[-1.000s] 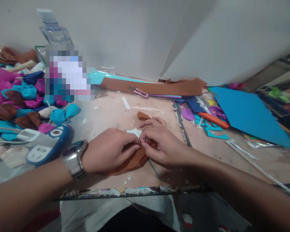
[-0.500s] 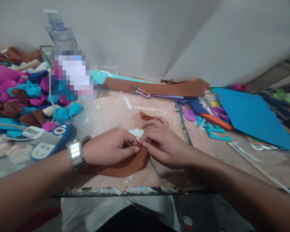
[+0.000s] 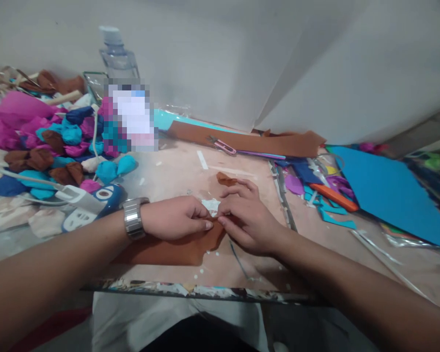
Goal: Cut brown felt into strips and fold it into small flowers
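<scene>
My left hand [image 3: 179, 217], with a metal watch on its wrist, pinches the upper edge of a sheet of brown crepe paper [image 3: 176, 250] between thumb and fingers. Close against it, my right hand [image 3: 247, 217] pinches the same edge, its other fingers curled above. The paper spreads below both hands toward the table's front edge, and its lower right side is wavy. Beyond my right fingertips a gathered brown end [image 3: 225, 179] sticks out. A small white patch [image 3: 210, 206] shows on the table just behind the pinched edge.
At left lies a heap of crumpled paper pieces [image 3: 69, 132] beside a blue-and-white power strip [image 3: 106, 195]. A bottle [image 3: 119, 61] stands behind. Pink thread snips [image 3: 225, 146] rest on a brown strip [image 3: 278, 142]. An orange cutter [image 3: 333, 196] and a blue sheet [image 3: 392, 190] lie right.
The view has shifted, so everything sits further right and lower. Both hands keep their pinch on the paper, and its lower right edge has become wavier.
</scene>
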